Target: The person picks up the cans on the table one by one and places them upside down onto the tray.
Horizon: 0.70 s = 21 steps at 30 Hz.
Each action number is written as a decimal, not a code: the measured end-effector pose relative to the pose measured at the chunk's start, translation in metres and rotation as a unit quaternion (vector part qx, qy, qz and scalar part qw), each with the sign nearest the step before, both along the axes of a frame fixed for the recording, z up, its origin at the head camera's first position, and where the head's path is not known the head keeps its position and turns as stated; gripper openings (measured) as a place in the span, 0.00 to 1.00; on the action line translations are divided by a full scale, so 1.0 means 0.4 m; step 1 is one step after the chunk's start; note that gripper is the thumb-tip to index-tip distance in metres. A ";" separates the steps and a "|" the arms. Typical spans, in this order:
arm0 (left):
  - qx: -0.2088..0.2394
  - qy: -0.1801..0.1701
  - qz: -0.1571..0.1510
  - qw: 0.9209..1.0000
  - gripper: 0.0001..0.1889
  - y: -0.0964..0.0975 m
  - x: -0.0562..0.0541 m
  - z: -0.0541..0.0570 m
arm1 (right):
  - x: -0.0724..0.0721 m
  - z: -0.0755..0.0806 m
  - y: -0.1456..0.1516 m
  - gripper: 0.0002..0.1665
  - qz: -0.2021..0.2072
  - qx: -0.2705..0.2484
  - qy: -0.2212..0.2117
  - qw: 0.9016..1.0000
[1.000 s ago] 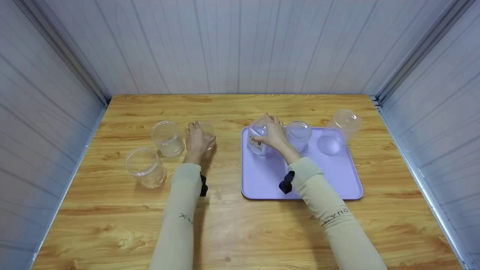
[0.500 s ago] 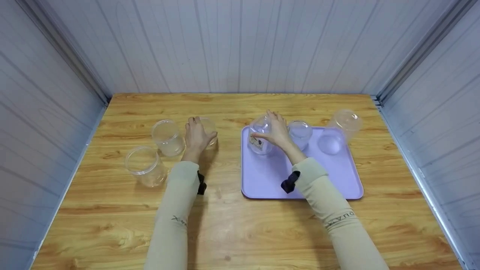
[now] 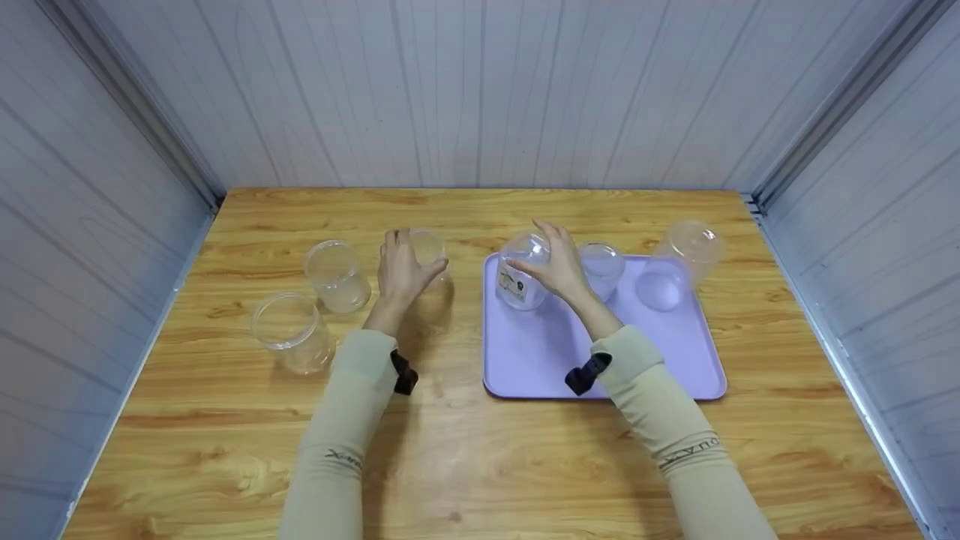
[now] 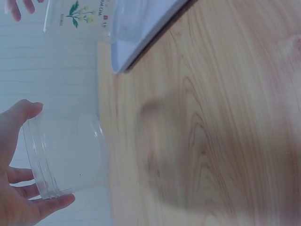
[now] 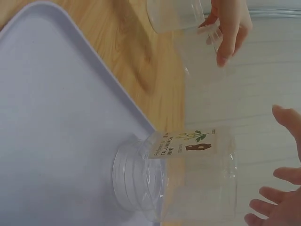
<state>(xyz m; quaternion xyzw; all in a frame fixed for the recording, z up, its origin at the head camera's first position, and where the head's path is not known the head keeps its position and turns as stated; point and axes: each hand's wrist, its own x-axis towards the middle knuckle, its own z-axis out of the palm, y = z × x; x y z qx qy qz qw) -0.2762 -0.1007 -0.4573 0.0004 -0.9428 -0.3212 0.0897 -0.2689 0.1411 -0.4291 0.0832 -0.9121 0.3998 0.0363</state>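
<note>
Calls for holding the likely light, slippery clear plastic jar [image 4: 70, 153] by its rim [image 4: 39, 160], with left hand [image 3: 400, 274] clamped there, right hand [image 3: 559, 270] spread empty.

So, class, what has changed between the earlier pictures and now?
The left hand has carried the held jar rightward, towards the tray. The right hand has spread its fingers and let go of the labelled jar. The labelled jar stayed standing on the tray, and the tray and the far-left jar are where they were.
</note>
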 end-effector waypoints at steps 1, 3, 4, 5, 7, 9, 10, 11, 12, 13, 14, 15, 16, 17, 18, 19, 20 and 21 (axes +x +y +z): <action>0.004 0.003 0.001 1.000 0.43 0.002 0.002 0.003 | 0.003 -0.001 0.002 0.47 0.001 -0.009 0.006 1.000; 0.015 0.010 0.004 1.000 0.43 0.007 0.007 0.010 | 0.007 -0.002 0.006 0.44 -0.001 -0.030 0.016 0.999; 0.021 0.015 0.006 1.000 0.43 0.010 0.010 0.014 | 0.009 -0.003 0.008 0.42 -0.002 -0.042 0.022 0.999; 0.027 0.020 0.007 0.999 0.43 0.013 0.012 0.018 | 0.011 -0.005 0.010 0.41 -0.004 -0.055 0.028 0.998; 0.035 0.031 0.009 0.999 0.43 0.020 0.017 0.025 | 0.013 -0.008 0.013 0.38 -0.006 -0.080 0.039 0.996; 0.042 0.041 0.008 0.998 0.43 0.027 0.022 0.033 | 0.015 -0.011 0.016 0.36 -0.005 -0.102 0.052 0.993; 0.045 0.047 0.007 0.998 0.43 0.030 0.024 0.036 | 0.016 -0.012 0.017 0.35 -0.005 -0.112 0.057 0.992; 0.048 0.052 0.007 0.997 0.43 0.033 0.027 0.039 | 0.017 -0.013 0.019 0.34 -0.005 -0.122 0.062 0.991; 0.053 0.057 0.005 0.997 0.43 0.036 0.030 0.041 | 0.019 -0.014 0.020 0.33 -0.006 -0.130 0.064 0.989; 0.059 0.063 0.003 0.996 0.43 0.039 0.032 0.043 | 0.021 -0.013 0.021 0.32 -0.007 -0.139 0.066 0.988; 0.066 0.068 0.002 0.995 0.43 0.041 0.035 0.045 | 0.023 -0.013 0.022 0.32 -0.008 -0.148 0.066 0.987; 0.073 0.074 0.000 0.995 0.43 0.043 0.037 0.047 | 0.025 -0.012 0.023 0.31 -0.009 -0.157 0.064 0.985; 0.082 0.079 -0.001 0.994 0.42 0.045 0.039 0.048 | 0.028 -0.011 0.023 0.30 -0.010 -0.167 0.060 0.984; 0.089 0.083 -0.003 0.993 0.42 0.047 0.042 0.049 | 0.030 -0.010 0.024 0.30 -0.011 -0.178 0.057 0.982; 0.098 0.086 -0.004 0.991 0.42 0.049 0.044 0.050 | 0.033 -0.008 0.024 0.30 -0.009 -0.190 0.053 0.980; 0.105 0.090 -0.004 0.990 0.42 0.051 0.047 0.051 | 0.043 0.004 0.021 0.29 -0.006 -0.203 0.049 0.978; 0.112 0.093 -0.005 0.989 0.42 0.053 0.049 0.052 | 0.052 0.016 0.019 0.28 -0.004 -0.216 0.044 0.975; 0.119 0.096 -0.005 0.988 0.42 0.056 0.052 0.052 | 0.060 0.026 0.016 0.28 -0.001 -0.229 0.041 0.972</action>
